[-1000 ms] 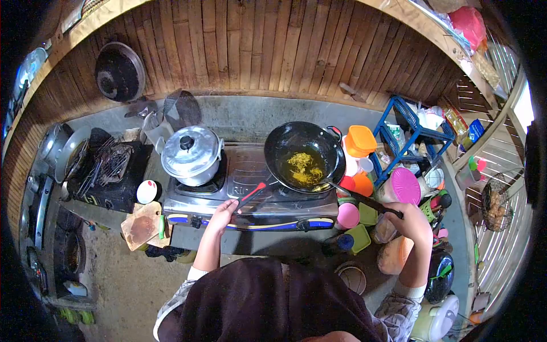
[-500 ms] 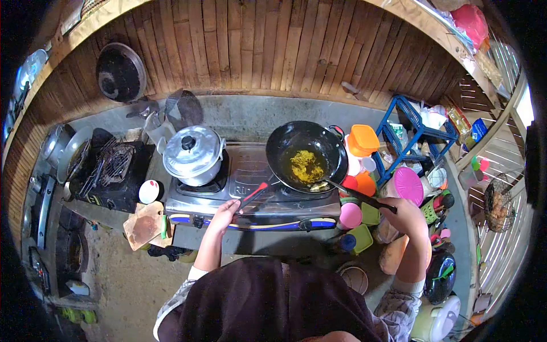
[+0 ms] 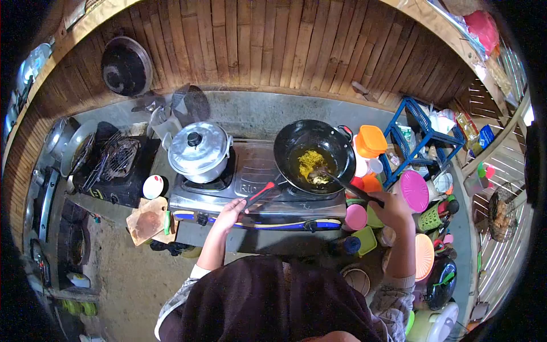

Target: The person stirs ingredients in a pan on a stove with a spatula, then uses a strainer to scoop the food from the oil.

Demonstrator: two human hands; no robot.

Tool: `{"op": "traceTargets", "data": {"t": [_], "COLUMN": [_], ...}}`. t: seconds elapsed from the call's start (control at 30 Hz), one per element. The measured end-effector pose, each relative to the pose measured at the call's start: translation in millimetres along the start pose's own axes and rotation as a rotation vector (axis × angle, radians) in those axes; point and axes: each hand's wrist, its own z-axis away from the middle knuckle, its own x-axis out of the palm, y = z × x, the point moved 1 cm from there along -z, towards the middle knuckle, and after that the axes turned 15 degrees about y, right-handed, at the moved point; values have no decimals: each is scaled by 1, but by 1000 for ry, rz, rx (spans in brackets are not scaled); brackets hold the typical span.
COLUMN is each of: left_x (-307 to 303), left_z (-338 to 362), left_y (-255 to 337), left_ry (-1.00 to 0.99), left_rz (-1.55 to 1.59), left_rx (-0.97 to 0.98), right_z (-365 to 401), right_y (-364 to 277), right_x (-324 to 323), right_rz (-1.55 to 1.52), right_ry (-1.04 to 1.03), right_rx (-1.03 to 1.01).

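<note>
A black wok [image 3: 336, 142] sits on the right burner of a steel two-burner gas stove [image 3: 250, 171], with yellow shredded food [image 3: 311, 164] in oil at its bottom. My left hand [image 3: 230, 214] grips the wok's red-and-black handle [image 3: 259, 194] at the stove's front. My right hand [image 3: 391, 205] holds a long dark spatula [image 3: 345, 185] whose tip rests in the food. An aluminium pot with a lid [image 3: 199, 150] stands on the left burner.
A charcoal grill [image 3: 117, 162] and a white bowl [image 3: 152, 186] stand left of the stove, a wooden board [image 3: 148, 219] below them. Coloured plastic tubs [image 3: 370, 141] and a blue rack [image 3: 427, 137] crowd the right. A wooden wall runs behind.
My right hand has moved left and up toward the wok, pushing the spatula tip from the wok's rim into the food. My left hand keeps its hold on the handle.
</note>
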Motion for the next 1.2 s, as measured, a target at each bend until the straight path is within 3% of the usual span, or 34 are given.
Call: {"op": "traceTargets", "data": {"t": [0.07,0.17,0.6,0.87,0.97,1.2], "left_x": [0,0,0,1,2,1], "left_z": [-1,0,-4,-3,-1,-2], "left_y": [-2,0,-4,-5,-4,-7], "left_ry": [-1,-6,-27,-30,-25,-26], "left_rz": [14,12,71,77,85,74], "left_rx": [-4,2,-12,-12,-9,18], "right_z": [-2,-8,-28,-12,-3,26], "right_y": [-2,1,-7,16,15,-1], "right_x": [9,34,113,104,89,40], "right_rz": [50,-116,-148,-236,-194,-241], "right_ry": [2,96,254,279,206,123], "right_rx": [-8,-104,-8,-46,18,-60]}}
